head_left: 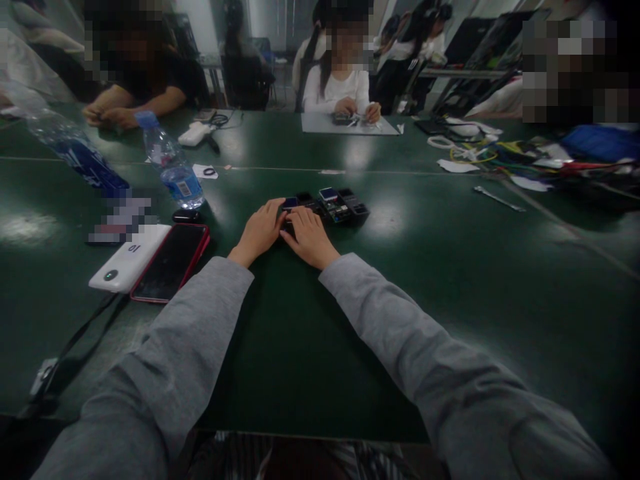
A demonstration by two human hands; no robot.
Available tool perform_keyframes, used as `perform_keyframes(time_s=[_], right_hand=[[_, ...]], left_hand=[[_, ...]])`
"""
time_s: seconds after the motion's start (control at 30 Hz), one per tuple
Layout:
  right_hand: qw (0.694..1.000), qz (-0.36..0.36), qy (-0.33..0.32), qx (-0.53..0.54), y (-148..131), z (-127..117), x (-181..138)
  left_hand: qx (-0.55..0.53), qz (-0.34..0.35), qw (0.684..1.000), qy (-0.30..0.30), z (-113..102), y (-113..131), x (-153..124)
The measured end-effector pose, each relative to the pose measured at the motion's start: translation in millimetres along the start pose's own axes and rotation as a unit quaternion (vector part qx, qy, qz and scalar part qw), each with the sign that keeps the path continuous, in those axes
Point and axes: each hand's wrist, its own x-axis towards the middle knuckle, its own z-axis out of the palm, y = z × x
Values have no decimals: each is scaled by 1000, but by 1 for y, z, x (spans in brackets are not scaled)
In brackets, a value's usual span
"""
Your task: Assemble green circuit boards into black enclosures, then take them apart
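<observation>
My left hand [263, 229] and my right hand [311, 235] meet at the middle of the table. Between them they grip a small device with a screen [291, 202], mostly covered by my fingers. Both hands have bent fingers over it, thumbs close together on the near side. A black casing part [306, 198] shows just behind my right fingers. To the right lies a green circuit board [334, 205] with a small screen and visible components. Against its right side sits another black casing [354, 206].
On the left are a white power bank [125, 263], a red-edged phone [170, 263], a water bottle [177, 170] and a larger tilted bottle [83, 150]. A wrench [499, 199] and tangled cables [520, 157] lie right on the green table [320, 360]. Several people sit across.
</observation>
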Motion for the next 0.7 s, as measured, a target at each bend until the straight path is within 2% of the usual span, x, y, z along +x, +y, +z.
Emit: perform_keyframes(time_s=[0.7], right_hand=[[1000, -5, 7, -4, 0, -2, 0]], left_hand=[[-2, 4, 1000, -1, 1, -1, 1]])
